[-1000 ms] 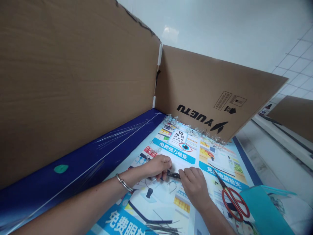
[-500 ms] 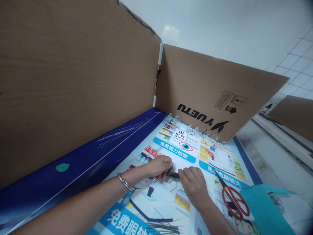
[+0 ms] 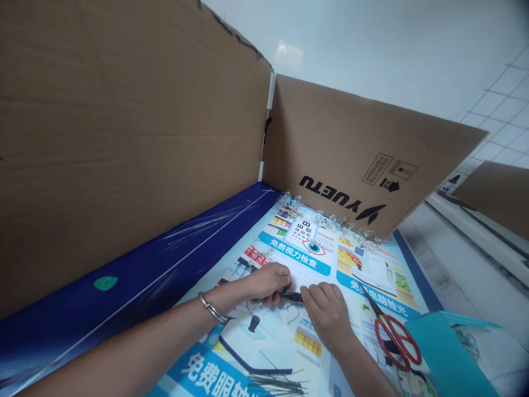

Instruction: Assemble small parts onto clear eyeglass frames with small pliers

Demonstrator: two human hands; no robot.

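My right hand is closed round a pair of dark pliers, whose jaws point left toward my other hand. Fingers pinched, my left hand holds a small dark piece joined to thin bent wire at the plier tips; its exact kind is partly hidden by the fingers. A curved clear wire loop hangs just below the jaws. Both hands are over a printed poster sheet with an eye chart and Chinese lettering. Close to the front edge lies a bundle of thin dark wire pieces.
Red-handled scissors rest right of my right hand, beside a teal box holding clear items. Several wire pieces line the foot of the upright cardboard panel. A taller cardboard wall stands left. A green patch lies on the blue border.
Almost nothing differs. The pliers and my right hand have shifted very slightly, while my left hand stays in the same place with its pinch kept.
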